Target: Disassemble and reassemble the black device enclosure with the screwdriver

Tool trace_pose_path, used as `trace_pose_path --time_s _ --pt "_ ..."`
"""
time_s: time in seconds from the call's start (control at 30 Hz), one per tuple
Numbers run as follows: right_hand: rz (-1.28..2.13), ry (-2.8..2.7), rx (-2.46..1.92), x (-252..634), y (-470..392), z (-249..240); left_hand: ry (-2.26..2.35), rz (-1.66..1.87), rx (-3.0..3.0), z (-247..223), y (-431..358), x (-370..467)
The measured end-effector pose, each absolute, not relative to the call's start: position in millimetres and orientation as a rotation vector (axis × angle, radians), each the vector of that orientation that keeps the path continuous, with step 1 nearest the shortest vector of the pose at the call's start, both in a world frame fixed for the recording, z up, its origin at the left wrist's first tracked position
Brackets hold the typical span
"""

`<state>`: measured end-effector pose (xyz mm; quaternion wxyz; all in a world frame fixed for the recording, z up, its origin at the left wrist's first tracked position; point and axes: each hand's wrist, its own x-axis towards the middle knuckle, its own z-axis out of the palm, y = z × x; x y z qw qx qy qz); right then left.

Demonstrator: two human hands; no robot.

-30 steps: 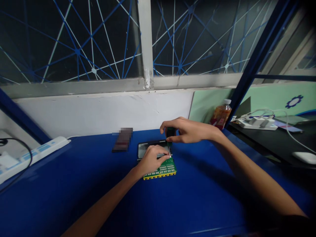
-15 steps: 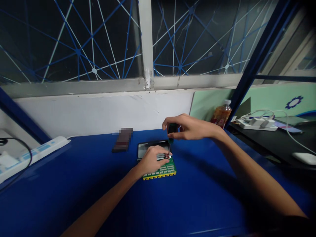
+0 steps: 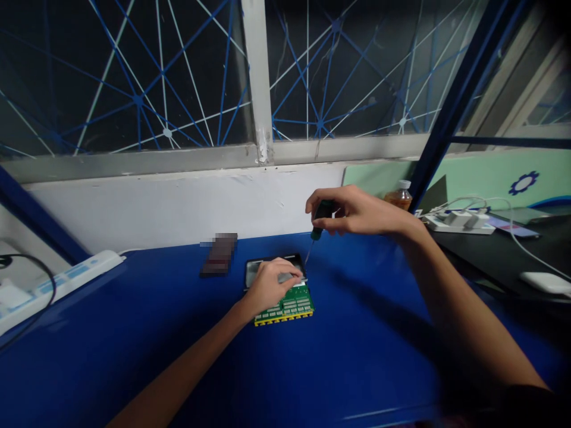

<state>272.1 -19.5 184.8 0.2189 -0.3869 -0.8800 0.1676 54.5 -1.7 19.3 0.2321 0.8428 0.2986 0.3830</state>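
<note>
My right hand point(image 3: 350, 211) grips a screwdriver point(image 3: 322, 217) by its dark green handle. The thin shaft slants down, its tip above the right end of a black-rimmed case point(image 3: 250, 274). A green circuit board point(image 3: 297, 302) with rows of pale parts and a yellow toothed strip along its front edge lies at the near side of the case. My left hand point(image 3: 272, 284) rests over both, thumb and fingertips pinched together near the board's back right corner. What those fingertips hold, if anything, is too small to make out.
A dark flat object point(image 3: 218, 255), partly blurred out, lies behind on the blue table point(image 3: 357, 356). On the left is a white power strip point(image 3: 89, 270) with a black cable. Toward the right are a bottle point(image 3: 400, 195), another power strip point(image 3: 461, 222) and cables on a black surface.
My right hand has lifted the screwdriver up and to the right, off the board. My left fingertips have drawn together at the board's corner. The view has shifted slightly.
</note>
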Motion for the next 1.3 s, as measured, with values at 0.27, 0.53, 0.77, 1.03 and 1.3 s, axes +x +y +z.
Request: trace_pose_path --time_s 0.27,0.53,0.77,1.03,1.3 --pt "0.429 -2.242 -1.068 296.1 -22.8 194.1 0.844 0.814 2.625 29.4 5.3 86.9" --pt "0.403 -2.102 -1.017 298.4 -21.4 193.0 0.908 0.809 2.64 35.2 5.7 86.3" --pt "0.5 -2.201 -1.006 279.7 -20.3 183.5 0.896 0.936 2.369 47.3 -7.2 37.3" --pt "0.596 -2.46 -0.783 232.2 -30.8 164.9 0.75 0.859 2.469 55.1 -35.6 13.2" --pt "0.649 -2.562 -0.774 218.7 -26.9 151.2 0.736 0.663 2.464 51.2 -28.2 7.5"
